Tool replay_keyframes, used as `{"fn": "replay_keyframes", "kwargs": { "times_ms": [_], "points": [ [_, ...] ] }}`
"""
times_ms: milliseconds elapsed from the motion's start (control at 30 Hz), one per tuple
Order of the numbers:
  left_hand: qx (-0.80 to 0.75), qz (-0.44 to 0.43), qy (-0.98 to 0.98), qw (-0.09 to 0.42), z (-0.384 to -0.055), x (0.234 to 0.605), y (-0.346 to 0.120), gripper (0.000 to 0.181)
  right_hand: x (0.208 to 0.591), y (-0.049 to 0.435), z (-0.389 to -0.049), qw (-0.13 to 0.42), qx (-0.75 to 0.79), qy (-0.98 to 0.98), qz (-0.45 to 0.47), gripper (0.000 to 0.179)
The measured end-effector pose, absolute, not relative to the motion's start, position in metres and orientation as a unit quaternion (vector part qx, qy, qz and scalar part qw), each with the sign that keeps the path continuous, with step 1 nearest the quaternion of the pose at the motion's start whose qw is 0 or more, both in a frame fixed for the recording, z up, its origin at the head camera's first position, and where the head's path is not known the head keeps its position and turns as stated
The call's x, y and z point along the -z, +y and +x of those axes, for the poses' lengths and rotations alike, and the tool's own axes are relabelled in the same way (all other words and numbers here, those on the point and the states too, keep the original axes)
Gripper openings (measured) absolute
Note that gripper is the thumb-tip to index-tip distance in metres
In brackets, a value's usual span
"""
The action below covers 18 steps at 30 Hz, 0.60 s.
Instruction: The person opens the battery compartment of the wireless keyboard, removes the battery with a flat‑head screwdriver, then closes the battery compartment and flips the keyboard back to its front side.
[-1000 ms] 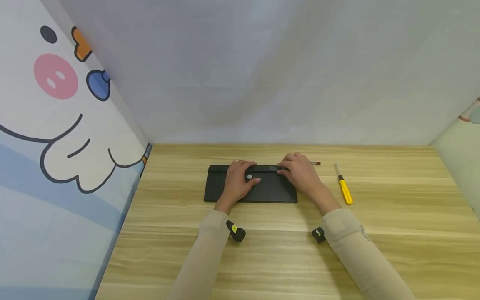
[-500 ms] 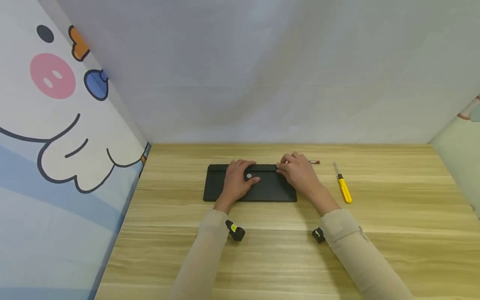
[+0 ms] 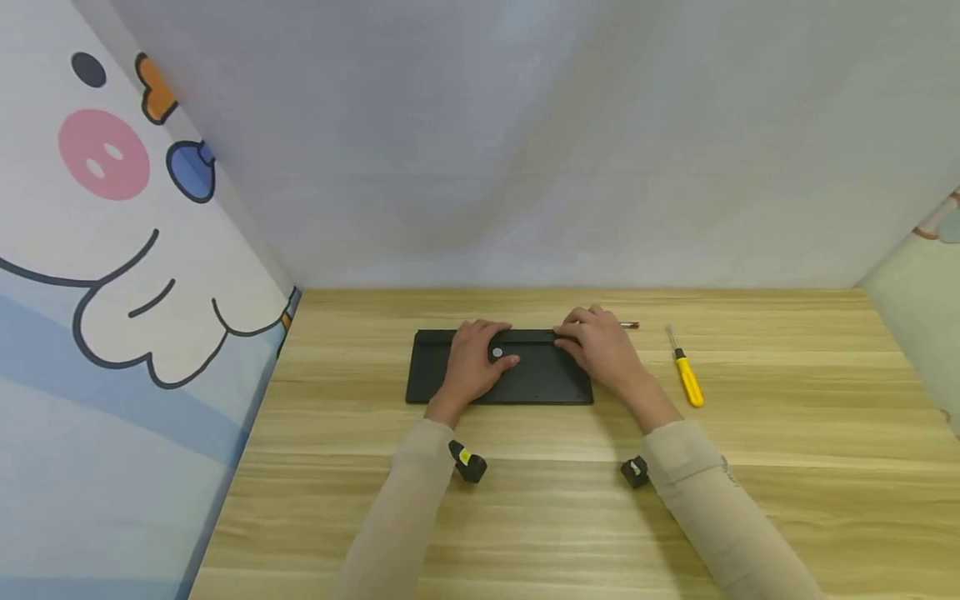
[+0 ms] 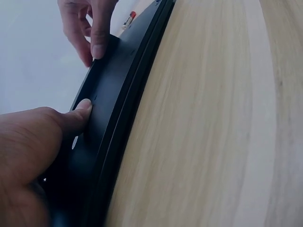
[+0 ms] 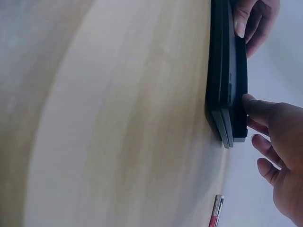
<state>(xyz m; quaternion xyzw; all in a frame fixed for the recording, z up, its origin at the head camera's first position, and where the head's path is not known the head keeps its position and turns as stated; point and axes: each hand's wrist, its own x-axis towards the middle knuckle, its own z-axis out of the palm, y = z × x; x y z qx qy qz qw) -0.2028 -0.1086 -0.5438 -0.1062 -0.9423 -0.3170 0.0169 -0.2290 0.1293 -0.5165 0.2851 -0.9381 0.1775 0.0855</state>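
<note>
A black keyboard (image 3: 536,379) lies underside up on the wooden table, with a raised bar along its far edge and a round pale spot near its middle. My left hand (image 3: 471,360) holds it left of centre, thumb on the underside and fingers over the far edge. At the right end of the bar, my right hand (image 3: 602,343) pinches the far edge; its thumb (image 5: 255,108) lies on the bar in the right wrist view. The fingers hide that end of the bar, so any small part under them cannot be made out.
A red-and-silver battery (image 3: 630,325) lies behind the right hand, partly hidden. Farther right is a screwdriver (image 3: 688,379) with a yellow handle. A pale wall (image 3: 570,167) stands at the table's back edge, and a cartoon-printed panel (image 3: 150,317) on the left.
A greyish patch on the bar beside my right fingertips, seen a second ago, now shows dark like the rest. The right fingers have shifted slightly; the left hand keeps its hold.
</note>
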Motion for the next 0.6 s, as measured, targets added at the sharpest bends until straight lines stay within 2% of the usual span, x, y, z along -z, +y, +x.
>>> {"fn": "replay_keyframes", "kwargs": {
  "times_ms": [300,600],
  "points": [
    [0.291,-0.121,-0.949,0.004,-0.203,0.539,-0.11,0.056,0.517,0.15,-0.217,0.084,-0.21,-0.944,0.24,0.025],
    [0.237,-0.149,-0.96,-0.018,-0.206,0.533,-0.105,0.058,0.512,0.18,-0.2,0.058,-0.245,-0.949,0.191,0.028]
  ]
}}
